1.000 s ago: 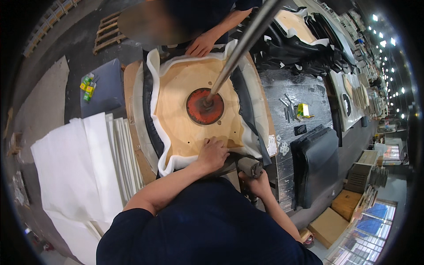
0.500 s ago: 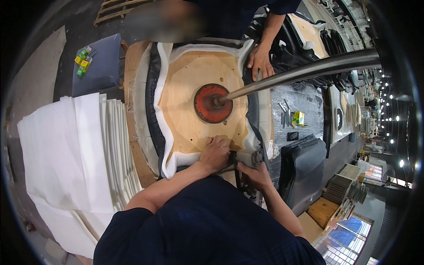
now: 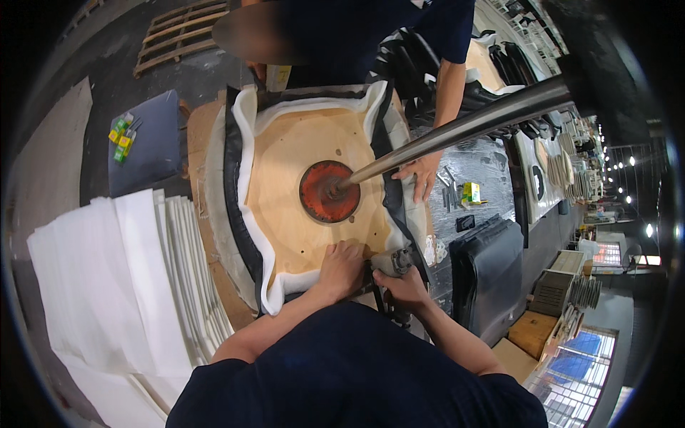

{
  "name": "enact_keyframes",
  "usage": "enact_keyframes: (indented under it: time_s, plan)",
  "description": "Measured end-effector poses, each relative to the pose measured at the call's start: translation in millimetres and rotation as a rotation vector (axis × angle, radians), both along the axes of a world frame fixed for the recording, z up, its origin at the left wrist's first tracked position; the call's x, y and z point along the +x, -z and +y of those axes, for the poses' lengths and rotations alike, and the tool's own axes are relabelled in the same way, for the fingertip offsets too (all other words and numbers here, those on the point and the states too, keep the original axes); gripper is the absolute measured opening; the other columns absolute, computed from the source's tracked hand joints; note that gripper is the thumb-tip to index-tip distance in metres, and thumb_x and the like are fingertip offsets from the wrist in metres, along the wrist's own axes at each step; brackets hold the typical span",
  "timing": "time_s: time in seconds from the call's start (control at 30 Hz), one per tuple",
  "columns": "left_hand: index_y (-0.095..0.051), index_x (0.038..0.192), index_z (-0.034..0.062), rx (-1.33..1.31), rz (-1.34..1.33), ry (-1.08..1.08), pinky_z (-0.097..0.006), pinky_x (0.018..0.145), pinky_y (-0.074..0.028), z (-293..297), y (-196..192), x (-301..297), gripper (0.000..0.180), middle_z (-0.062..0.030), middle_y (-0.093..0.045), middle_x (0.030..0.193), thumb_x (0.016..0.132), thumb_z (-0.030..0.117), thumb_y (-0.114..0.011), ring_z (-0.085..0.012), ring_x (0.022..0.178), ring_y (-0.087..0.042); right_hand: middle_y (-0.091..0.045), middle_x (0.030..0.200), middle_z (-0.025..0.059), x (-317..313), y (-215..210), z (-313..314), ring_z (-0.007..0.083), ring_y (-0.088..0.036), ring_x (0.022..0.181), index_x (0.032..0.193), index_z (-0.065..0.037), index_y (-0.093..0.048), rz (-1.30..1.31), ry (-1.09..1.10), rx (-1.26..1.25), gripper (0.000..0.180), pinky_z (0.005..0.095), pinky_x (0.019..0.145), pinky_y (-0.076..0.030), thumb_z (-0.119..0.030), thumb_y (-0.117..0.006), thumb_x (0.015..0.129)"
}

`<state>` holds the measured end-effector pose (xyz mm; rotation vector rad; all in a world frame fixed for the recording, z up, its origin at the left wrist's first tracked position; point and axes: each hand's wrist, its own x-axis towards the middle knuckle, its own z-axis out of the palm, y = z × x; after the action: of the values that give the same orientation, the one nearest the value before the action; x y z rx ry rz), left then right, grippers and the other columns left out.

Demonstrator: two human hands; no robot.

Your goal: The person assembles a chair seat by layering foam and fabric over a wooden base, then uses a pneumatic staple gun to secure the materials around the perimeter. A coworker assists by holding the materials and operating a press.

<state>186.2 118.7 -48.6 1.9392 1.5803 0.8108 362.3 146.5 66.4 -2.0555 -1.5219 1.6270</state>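
Head view. A wooden seat panel [image 3: 300, 178] lay flat on the workbench [image 3: 492, 160], wrapped in white foam [image 3: 246, 128] and black cover material [image 3: 232, 185]; its long axis ran from the person's edge toward the far edge. A red pressing disc [image 3: 330, 191] sat on its middle, with a steel rod [image 3: 471, 121] slanting up to the right. Left hand [image 3: 342, 267] pressed palm-down on the near edge of the panel, fingers together and flat on the wood. Right hand [image 3: 403, 285] was just beside it, fingers clamped on a dark staple gun [image 3: 399, 262] at the near right corner, nose pointing at the panel edge. A co-worker's hand [image 3: 421, 175] rested on the right edge. White foam sheets [image 3: 121, 285] were stacked to the left.
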Motion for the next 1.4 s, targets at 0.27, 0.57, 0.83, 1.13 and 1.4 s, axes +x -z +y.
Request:
enact_keyframes:
  time_s: [0.27, 0.57, 0.83, 1.13, 1.4]
  plan:
    - [-0.067, 0.116, 0.0121, 0.058, -0.052, 0.014, -0.049, 0.090, -0.041, -0.6, -0.5, 0.4, 0.032, -0.0066, -0.065, 0.101, 0.085, 0.015, -0.073, -0.0328, 0.103, -0.060, -0.079, 0.088, 0.0127, 3.1, 11.9, 0.3, 0.0237, -0.079, 0.085, 0.107, -0.003, -0.079, -0.098, -0.157, 0.145, 0.034, 0.0419, 0.079, -0.060, -0.034, -0.084, 0.093]
    - [-0.078, 0.099, 0.0099, 0.008, 0.166, 0.080, -0.047, 0.089, -0.044, -7.1, -11.2, -6.3, 0.017, -0.0089, -0.069, 0.102, 0.085, 0.019, -0.073, -0.0331, 0.105, -0.062, -0.070, 0.064, 0.0085, -9.7, -5.1, -2.1, 0.0189, -0.069, 0.051, 0.101, 0.002, -0.075, -0.058, 0.004, -0.002, 0.036, 0.0373, 0.048, -0.055, -0.031, -0.087, 0.092]
    - [-0.078, 0.098, 0.0082, -0.109, 0.503, 0.186, -0.051, 0.095, -0.047, -55.2, -38.7, -62.0, 0.018, -0.0135, -0.070, 0.103, 0.087, 0.022, -0.076, -0.0359, 0.107, -0.065, -0.075, 0.079, 0.0184, -6.8, -1.8, -2.7, 0.0241, -0.075, 0.055, 0.121, 0.007, -0.065, 0.070, -0.002, -0.018, 0.048, 0.0373, 0.048, -0.061, -0.026, -0.086, 0.092]
    - [-0.079, 0.099, 0.0063, -0.221, 0.520, 0.161, -0.053, 0.096, -0.050, -79.5, -45.6, -88.5, 0.019, -0.0160, -0.070, 0.105, 0.092, 0.023, -0.073, -0.0375, 0.106, -0.068, -0.075, 0.082, 0.0169, -3.4, 17.8, -9.3, 0.0247, -0.074, 0.056, 0.134, 0.006, -0.059, 0.132, 0.014, 0.025, 0.058, 0.0395, 0.046, -0.059, -0.025, -0.086, 0.092]
    - [-0.080, 0.101, 0.0078, -0.138, 0.523, 0.176, -0.052, 0.098, -0.048, -76.6, -60.7, -79.4, 0.023, -0.0149, -0.071, 0.108, 0.089, 0.027, -0.078, -0.0354, 0.111, -0.066, -0.074, 0.077, 0.0145, -0.4, 20.7, -7.7, 0.0230, -0.071, 0.053, 0.135, 0.003, -0.060, 0.139, 0.028, 0.022, 0.057, 0.0388, 0.045, -0.058, -0.023, -0.086, 0.092]
